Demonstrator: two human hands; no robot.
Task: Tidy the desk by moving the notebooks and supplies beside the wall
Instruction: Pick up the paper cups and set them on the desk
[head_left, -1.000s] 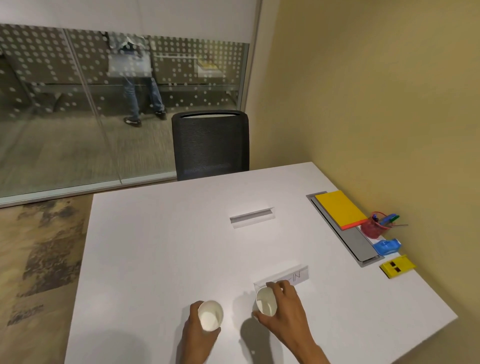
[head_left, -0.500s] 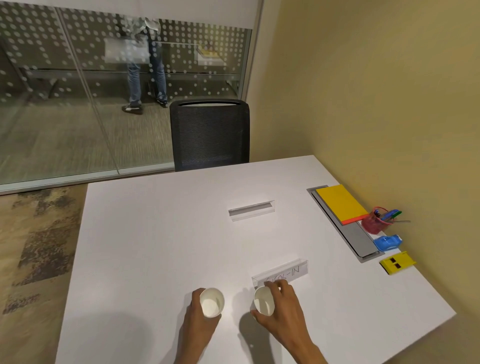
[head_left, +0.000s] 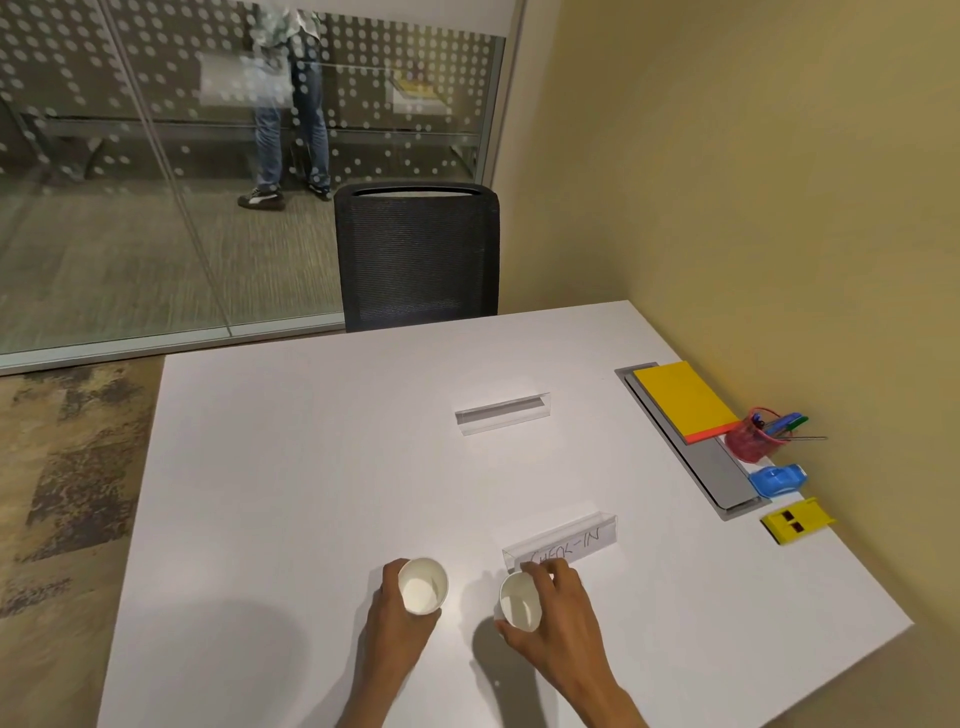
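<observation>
Near the table's (head_left: 311, 467) front edge, the left hand (head_left: 395, 618) was clenched around one white paper cup (head_left: 422, 592) and the right hand (head_left: 558, 613) around another cup (head_left: 519, 603), right fingers touching the clear "CHECK-IN" sign holder (head_left: 563, 543). The yellow notebook (head_left: 683, 400), red pen cup (head_left: 750, 441), blue dispenser (head_left: 776, 480) and yellow block (head_left: 797, 522) already lay along the table's right edge beside the wall. The cups looked empty, though glare hid their bottoms. A tight grip could crush them; sliding right might knock the sign holder.
</observation>
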